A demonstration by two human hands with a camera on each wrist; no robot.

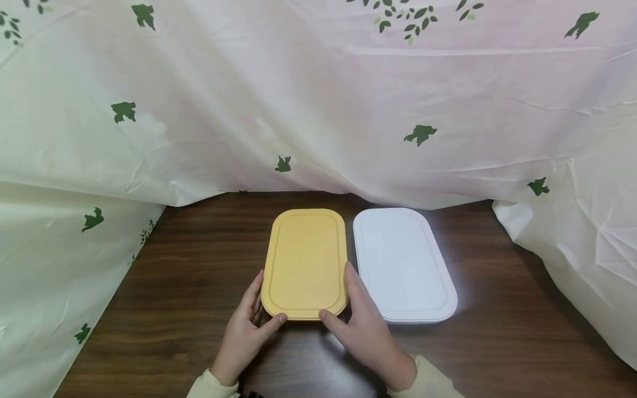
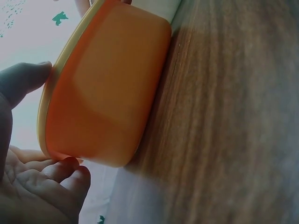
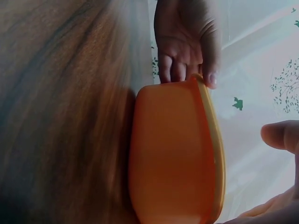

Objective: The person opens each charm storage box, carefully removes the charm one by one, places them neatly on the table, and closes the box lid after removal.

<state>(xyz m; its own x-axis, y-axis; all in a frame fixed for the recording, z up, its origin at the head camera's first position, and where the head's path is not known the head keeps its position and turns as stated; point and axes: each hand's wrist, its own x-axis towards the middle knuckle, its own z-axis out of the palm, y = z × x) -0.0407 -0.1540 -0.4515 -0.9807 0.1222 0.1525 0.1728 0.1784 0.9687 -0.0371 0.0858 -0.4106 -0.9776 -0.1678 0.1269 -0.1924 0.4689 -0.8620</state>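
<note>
A yellow lidded food container [image 1: 304, 262] with rounded corners stands on the table, its lid on and its orange body visible in both wrist views. My left hand [image 1: 244, 329] holds the near left corner, thumb on the lid's rim [image 2: 46, 98] and fingers bent against the side. At the near right corner is my right hand [image 1: 365, 331], its fingers lying along the right side. In the right wrist view, the right thumb [image 3: 280, 135] looks straight and apart from the lid. Just right of that hand stands a white lidded container [image 1: 405, 265].
The dark wood table [image 1: 199, 260] extends to both sides of the containers. A pale cloth [image 1: 318, 99] with green birds and leaves hangs behind the table and down its left and right sides.
</note>
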